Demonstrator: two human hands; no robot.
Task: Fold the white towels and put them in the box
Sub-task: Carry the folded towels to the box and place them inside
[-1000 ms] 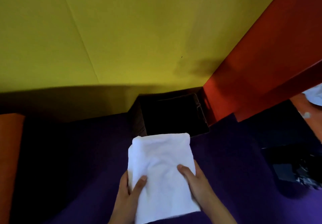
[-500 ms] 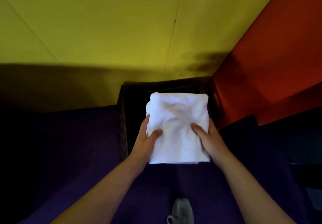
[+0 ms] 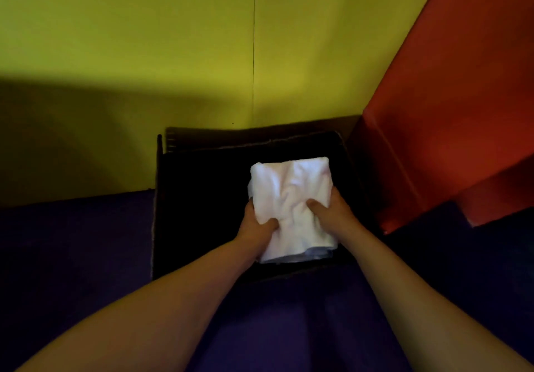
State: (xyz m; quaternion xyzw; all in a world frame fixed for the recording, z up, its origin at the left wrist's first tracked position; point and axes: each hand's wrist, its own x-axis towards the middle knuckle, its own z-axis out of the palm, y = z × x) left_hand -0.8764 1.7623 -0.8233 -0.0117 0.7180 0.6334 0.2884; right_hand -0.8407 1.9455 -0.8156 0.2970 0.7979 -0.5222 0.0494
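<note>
A folded white towel [image 3: 290, 198] is inside the opening of the dark box [image 3: 202, 198], in its right half. My left hand [image 3: 255, 228] grips the towel's left edge, thumb on top. My right hand [image 3: 332, 209] grips the right edge the same way. Both forearms reach over the box's near rim. The box's floor is too dark to see, so I cannot tell whether the towel rests on anything.
The box stands against a yellow-green wall [image 3: 173, 53]. A red panel [image 3: 448, 126] rises close on the box's right. A purple surface [image 3: 72, 241] lies to the left of the box and in front of it.
Both hands have carried the towel forward from the purple surface, over the box's near rim and down into the box. The view has moved closer to the box.
</note>
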